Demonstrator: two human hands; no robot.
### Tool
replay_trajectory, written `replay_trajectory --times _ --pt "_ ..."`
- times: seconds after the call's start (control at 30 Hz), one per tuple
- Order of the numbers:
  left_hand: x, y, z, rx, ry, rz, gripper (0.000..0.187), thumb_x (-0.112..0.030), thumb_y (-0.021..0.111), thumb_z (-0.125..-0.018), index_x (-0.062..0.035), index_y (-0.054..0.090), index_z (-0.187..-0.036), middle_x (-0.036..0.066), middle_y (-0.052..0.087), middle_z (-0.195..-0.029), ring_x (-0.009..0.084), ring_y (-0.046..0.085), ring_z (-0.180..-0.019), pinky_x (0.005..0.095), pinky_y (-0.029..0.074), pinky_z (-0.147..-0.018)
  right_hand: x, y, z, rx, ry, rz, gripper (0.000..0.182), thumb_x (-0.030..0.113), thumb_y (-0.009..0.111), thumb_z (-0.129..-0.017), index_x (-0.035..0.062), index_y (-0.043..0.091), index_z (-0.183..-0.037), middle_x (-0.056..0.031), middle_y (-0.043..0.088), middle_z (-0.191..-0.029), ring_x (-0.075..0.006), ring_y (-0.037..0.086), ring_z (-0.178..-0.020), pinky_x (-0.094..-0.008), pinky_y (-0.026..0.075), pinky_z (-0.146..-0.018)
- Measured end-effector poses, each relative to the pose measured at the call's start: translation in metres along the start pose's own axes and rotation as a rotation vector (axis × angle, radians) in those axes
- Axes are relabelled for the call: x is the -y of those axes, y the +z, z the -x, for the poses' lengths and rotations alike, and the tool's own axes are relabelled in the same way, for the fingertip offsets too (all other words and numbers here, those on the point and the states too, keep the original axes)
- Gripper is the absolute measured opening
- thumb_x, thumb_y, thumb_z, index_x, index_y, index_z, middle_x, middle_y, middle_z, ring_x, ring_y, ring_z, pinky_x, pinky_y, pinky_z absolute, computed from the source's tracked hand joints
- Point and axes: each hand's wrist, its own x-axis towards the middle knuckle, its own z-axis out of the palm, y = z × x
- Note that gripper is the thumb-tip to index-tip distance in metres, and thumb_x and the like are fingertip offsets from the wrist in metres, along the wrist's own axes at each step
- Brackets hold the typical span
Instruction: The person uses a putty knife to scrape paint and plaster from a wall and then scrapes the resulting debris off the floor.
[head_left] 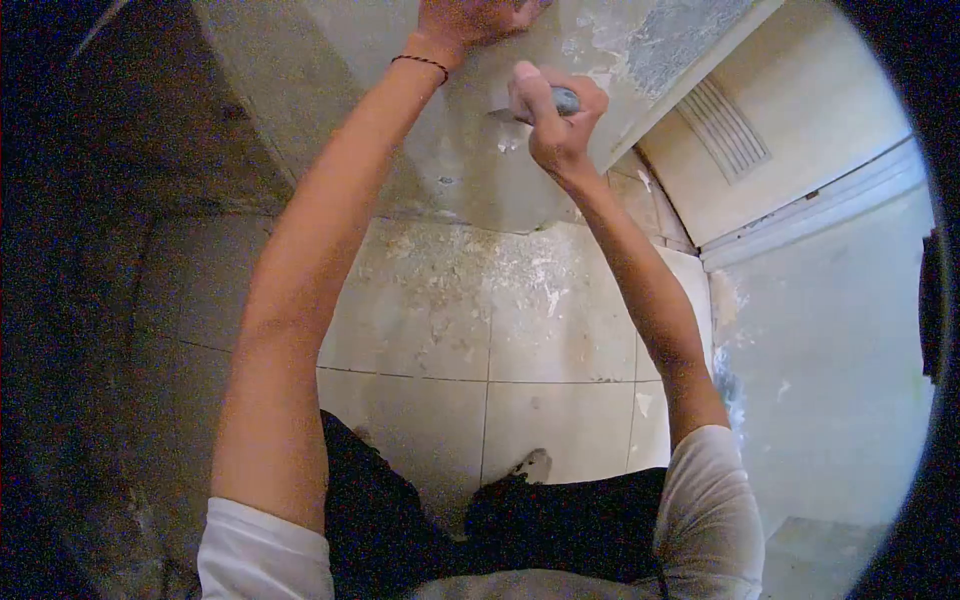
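Note:
My right hand (555, 110) is closed around the grey-blue handle of a scraper (566, 100). Its thin blade points left, at the surface of a worn, pale wall (400, 150); whether the edge touches cannot be made out. Just below the blade is a small whitish bare spot on the wall. Higher up, my left hand (478, 18) rests against the same wall with the thumb stretched out, its other fingers partly cut off by the top of the view. A dark braided cord circles the left wrist.
Flakes and dust lie on the tiled floor (410, 420) along the wall's foot. Patches of peeled coating (680, 40) show at upper right. Beyond the wall's right edge stands a cream door with a slatted vent (722, 128), beside a pale blue wall (830, 340).

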Motion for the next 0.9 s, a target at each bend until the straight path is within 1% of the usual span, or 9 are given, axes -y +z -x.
replay_trajectory --times 0.07,0.17,0.3,0.4,0.47,0.7,0.8,0.87,0.9 --pt "0.002 0.000 0.001 0.017 0.010 -0.038 0.083 -0.028 0.058 -0.081 -0.0167 0.032 -0.160 0.015 0.029 -0.163 0.0326 0.028 -0.150 0.0546 0.005 -0.125 0.001 -0.004 0.006 0.057 0.091 -0.194 0.033 0.022 0.072 -0.091 0.0044 0.065 -0.064 -0.0095 0.058 -0.055 -0.0197 0.053 -0.044 -0.0333 0.041 -0.050" --pt "0.000 0.000 0.001 0.014 -0.005 0.003 0.083 -0.029 0.058 -0.081 -0.0165 0.033 -0.159 0.015 0.028 -0.164 0.0327 0.027 -0.150 0.0547 0.005 -0.125 0.025 -0.008 0.002 0.157 -0.004 -0.086 0.032 0.022 0.072 -0.091 0.0052 0.066 -0.064 -0.0093 0.059 -0.056 -0.0194 0.054 -0.045 -0.0322 0.042 -0.051" --pt "-0.002 0.001 -0.001 0.011 0.008 -0.029 0.082 -0.030 0.057 -0.082 -0.0164 0.034 -0.159 0.016 0.029 -0.163 0.0329 0.028 -0.149 0.0549 0.006 -0.125 0.004 -0.004 0.005 0.137 0.122 -0.054 0.034 0.021 0.070 -0.092 0.0050 0.064 -0.063 -0.0087 0.058 -0.055 -0.0191 0.052 -0.043 -0.0318 0.039 -0.047" --pt "0.003 0.001 0.001 0.003 0.004 0.000 0.081 -0.030 0.056 -0.082 -0.0159 0.034 -0.159 0.016 0.029 -0.163 0.0328 0.028 -0.150 0.0550 0.006 -0.125 0.026 0.002 -0.003 0.041 0.095 -0.301 0.039 0.021 0.068 -0.094 0.0051 0.058 -0.059 -0.0066 0.052 -0.050 -0.0177 0.048 -0.041 -0.0336 0.034 -0.043" --pt "-0.002 0.002 0.001 -0.015 -0.001 0.042 0.081 -0.030 0.056 -0.082 -0.0157 0.034 -0.159 0.017 0.029 -0.163 0.0328 0.028 -0.150 0.0551 0.006 -0.125 0.017 0.006 -0.007 0.063 -0.032 -0.092 0.041 0.019 0.068 -0.094 0.0051 0.056 -0.058 -0.0040 0.049 -0.049 -0.0160 0.046 -0.041 -0.0344 0.032 -0.043" --pt "0.002 0.001 0.005 0.009 0.000 0.022 0.081 -0.028 0.056 -0.082 -0.0160 0.034 -0.159 0.016 0.030 -0.163 0.0326 0.028 -0.150 0.0551 0.006 -0.125 0.016 0.003 -0.002 0.162 0.106 -0.354 0.037 0.017 0.069 -0.094 0.0046 0.061 -0.061 -0.0027 0.054 -0.051 -0.0128 0.051 -0.044 -0.0314 0.036 -0.044" --pt "0.000 0.000 0.002 -0.012 0.000 0.032 0.082 -0.027 0.057 -0.081 -0.0163 0.034 -0.159 0.016 0.030 -0.163 0.0323 0.028 -0.150 0.0549 0.006 -0.125 0.017 0.007 -0.006 0.072 -0.105 -0.091 0.035 0.018 0.071 -0.093 0.0039 0.064 -0.062 -0.0033 0.054 -0.050 -0.0110 0.051 -0.044 -0.0297 0.037 -0.045" --pt "0.001 0.002 0.001 -0.019 0.013 -0.002 0.083 -0.027 0.057 -0.080 -0.0166 0.033 -0.159 0.015 0.030 -0.163 0.0320 0.028 -0.150 0.0548 0.006 -0.125 0.013 0.007 -0.003 0.066 0.170 -0.255 0.031 0.019 0.073 -0.092 0.0038 0.069 -0.065 -0.0032 0.057 -0.051 -0.0107 0.053 -0.045 -0.0290 0.040 -0.046" --pt "0.001 0.002 0.001 -0.019 0.014 0.029 0.083 -0.028 0.058 -0.080 -0.0167 0.033 -0.159 0.015 0.030 -0.163 0.0318 0.027 -0.150 0.0548 0.006 -0.125 0.014 0.006 -0.006 0.064 0.172 -0.259 0.031 0.019 0.073 -0.092 0.0038 0.069 -0.065 -0.0032 0.057 -0.051 -0.0107 0.053 -0.045 -0.0290 0.040 -0.046"
